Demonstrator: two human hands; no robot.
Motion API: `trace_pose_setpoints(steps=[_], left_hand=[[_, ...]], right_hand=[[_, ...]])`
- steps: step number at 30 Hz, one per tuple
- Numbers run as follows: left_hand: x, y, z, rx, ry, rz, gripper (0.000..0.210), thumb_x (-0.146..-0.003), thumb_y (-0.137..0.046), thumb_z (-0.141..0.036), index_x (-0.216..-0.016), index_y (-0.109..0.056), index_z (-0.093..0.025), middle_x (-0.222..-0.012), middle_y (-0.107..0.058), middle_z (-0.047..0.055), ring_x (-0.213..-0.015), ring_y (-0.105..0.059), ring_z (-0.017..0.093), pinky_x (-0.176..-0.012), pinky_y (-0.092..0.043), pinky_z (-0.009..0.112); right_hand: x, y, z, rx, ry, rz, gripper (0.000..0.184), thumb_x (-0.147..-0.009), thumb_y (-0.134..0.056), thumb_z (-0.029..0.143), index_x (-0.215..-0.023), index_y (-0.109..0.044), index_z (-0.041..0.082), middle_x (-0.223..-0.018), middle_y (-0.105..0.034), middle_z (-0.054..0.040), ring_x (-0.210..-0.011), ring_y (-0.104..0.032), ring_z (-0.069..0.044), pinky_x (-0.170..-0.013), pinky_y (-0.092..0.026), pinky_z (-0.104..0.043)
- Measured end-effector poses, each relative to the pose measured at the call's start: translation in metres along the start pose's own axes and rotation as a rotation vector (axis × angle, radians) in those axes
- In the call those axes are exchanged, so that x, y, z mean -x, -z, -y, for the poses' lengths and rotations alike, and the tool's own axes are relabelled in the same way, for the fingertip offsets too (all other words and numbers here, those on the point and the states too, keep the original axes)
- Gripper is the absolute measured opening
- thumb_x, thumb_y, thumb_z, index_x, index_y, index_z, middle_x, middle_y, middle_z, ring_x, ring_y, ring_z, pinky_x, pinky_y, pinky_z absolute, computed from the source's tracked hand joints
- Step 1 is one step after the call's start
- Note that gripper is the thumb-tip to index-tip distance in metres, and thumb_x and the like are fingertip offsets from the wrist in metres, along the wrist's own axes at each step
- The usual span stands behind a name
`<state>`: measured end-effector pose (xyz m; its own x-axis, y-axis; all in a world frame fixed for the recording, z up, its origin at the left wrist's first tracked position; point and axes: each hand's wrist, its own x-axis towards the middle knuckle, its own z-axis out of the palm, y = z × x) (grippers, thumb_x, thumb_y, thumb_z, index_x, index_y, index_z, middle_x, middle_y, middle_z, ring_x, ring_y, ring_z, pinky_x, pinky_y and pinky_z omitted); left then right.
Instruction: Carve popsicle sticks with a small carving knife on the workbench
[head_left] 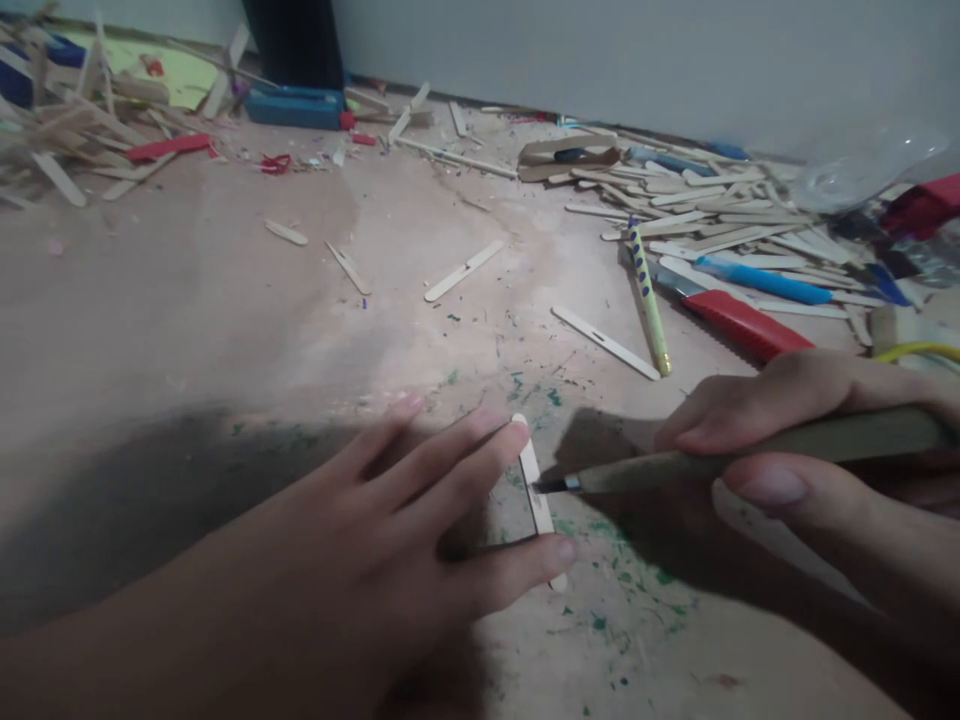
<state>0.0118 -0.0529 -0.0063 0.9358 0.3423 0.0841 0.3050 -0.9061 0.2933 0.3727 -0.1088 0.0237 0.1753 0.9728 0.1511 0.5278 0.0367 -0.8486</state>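
A narrow wooden craft stick point(531, 465) lies on the table. My left hand point(405, 520) is spread over the table, its index fingertip pressing one end of the stick and its thumb lying across it near the other end. My right hand point(810, 450) grips a craft knife point(660, 470) with a grey-green handle, like a pen. Its small dark blade touches the stick's middle, where a dark mark or cut shows. Some fingers of my right hand are hidden behind the handle and thumb.
Notched craft sticks point(606, 343) lie beyond my hands, beside a dotted yellow pencil point(649, 300). A red-handled cutter point(750, 325) and a heap of sticks point(720, 215) are at right. More sticks point(82, 130) pile up far left, near a blue box-like object point(296, 107). Green shavings dot the table.
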Motion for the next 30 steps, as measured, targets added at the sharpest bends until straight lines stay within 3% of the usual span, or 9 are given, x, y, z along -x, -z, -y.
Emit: trace_pose_setpoints(steps=[5,12,19,24,27,30], left_hand=[[-0.005,0.003,0.003,-0.009,-0.025,0.031,0.106,-0.108,-0.097,-0.064,-0.201,-0.05,-0.045,-0.212,-0.045,0.016,-0.196,-0.048,0.05,-0.16,-0.04,0.079],[-0.006,0.002,0.002,0.002,-0.025,0.04,0.109,-0.108,-0.099,-0.069,-0.202,-0.049,-0.045,-0.214,-0.04,0.018,-0.192,-0.051,0.053,-0.157,-0.042,0.082],[-0.007,0.005,0.001,0.012,-0.016,0.049,0.112,-0.108,-0.1,-0.072,-0.203,-0.048,-0.043,-0.215,-0.039,0.018,-0.195,-0.048,0.051,-0.161,-0.036,0.081],[-0.005,-0.001,-0.001,0.004,-0.013,0.014,0.086,-0.129,-0.068,-0.083,-0.203,-0.047,-0.045,-0.214,-0.042,0.015,-0.198,-0.045,0.045,-0.16,-0.039,0.077],[-0.002,-0.007,-0.006,-0.027,0.039,-0.051,0.088,-0.124,-0.072,-0.088,-0.199,-0.054,-0.046,-0.215,-0.041,0.011,-0.197,-0.046,0.042,-0.165,-0.033,0.071],[0.0,-0.007,-0.007,-0.033,0.038,-0.076,0.089,-0.122,-0.074,-0.09,-0.198,-0.055,-0.046,-0.216,-0.041,0.009,-0.199,-0.043,0.039,-0.168,-0.027,0.068]], right_hand=[[-0.009,0.009,-0.013,-0.065,-0.024,0.051,0.056,-0.079,-0.12,0.077,-0.102,-0.091,0.036,-0.088,-0.086,-0.0087,-0.081,-0.087,-0.037,-0.056,-0.07,-0.043],[-0.01,0.006,-0.026,-0.19,-0.075,0.095,0.059,-0.077,-0.12,0.077,-0.102,-0.088,0.035,-0.081,-0.081,-0.007,-0.072,-0.081,-0.034,-0.051,-0.065,-0.042],[-0.02,-0.014,-0.011,-0.329,-0.045,0.298,0.032,-0.11,-0.104,0.066,-0.1,-0.095,0.037,-0.074,-0.084,-0.0035,-0.052,-0.076,-0.021,-0.044,-0.061,-0.028],[-0.014,-0.016,-0.008,-0.247,0.084,0.181,0.029,-0.114,-0.1,0.066,-0.101,-0.094,0.041,-0.073,-0.082,-0.0009,-0.049,-0.072,-0.02,-0.038,-0.05,-0.029],[-0.009,-0.019,-0.005,-0.188,0.147,0.131,0.032,-0.114,-0.098,0.07,-0.103,-0.093,0.041,-0.076,-0.083,-0.0011,-0.045,-0.067,-0.017,-0.034,-0.042,-0.03],[-0.011,-0.024,-0.002,-0.231,0.107,0.116,0.036,-0.111,-0.103,0.068,-0.097,-0.092,0.037,-0.065,-0.074,0.0013,-0.043,-0.063,-0.015,-0.034,-0.038,-0.027]])
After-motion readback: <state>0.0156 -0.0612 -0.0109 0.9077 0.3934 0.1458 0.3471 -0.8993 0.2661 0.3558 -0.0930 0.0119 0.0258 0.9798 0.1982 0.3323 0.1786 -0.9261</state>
